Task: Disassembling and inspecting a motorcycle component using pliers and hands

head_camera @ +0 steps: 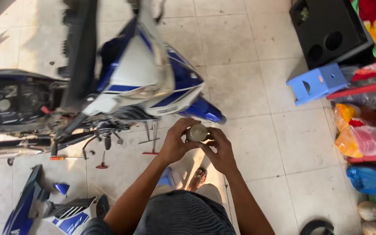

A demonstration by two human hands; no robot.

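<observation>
Head view. Both forearms extend forward from the lower edge of the frame and converge at frame centre. The left hand (pixel 176 143) and the right hand (pixel 221 150) are raised together in front of the person's body, above the tiled floor (pixel 249 65). Between them sits one small round metal part (pixel 196 132), grey and cylindrical, with its circular face turned toward the camera. The left-hand fingers curl over the top and left side of the part and grip it; the right-hand fingers wrap its right side and underside, also closed on it. The two hands touch at the part.

To the left and above, one blue and white motorcycle (pixel 149 78) stands partly stripped, with its open frame (pixel 9 102) exposed at the left edge. Its blue rear tip lies just above the hands, not touching them. Three long-handled tools (pixel 153 139) lie on the tiles just left of the left hand. One detached blue and white body panel (pixel 44 209) lies at lower left.

Open floor runs to the right of the hands as far as one blue plastic stool (pixel 316 82), one black speaker box (pixel 329 30) and one red rack (pixel 370 126) of bagged goods, all well apart from the hands. One sandalled foot (pixel 199 176) shows below the hands.
</observation>
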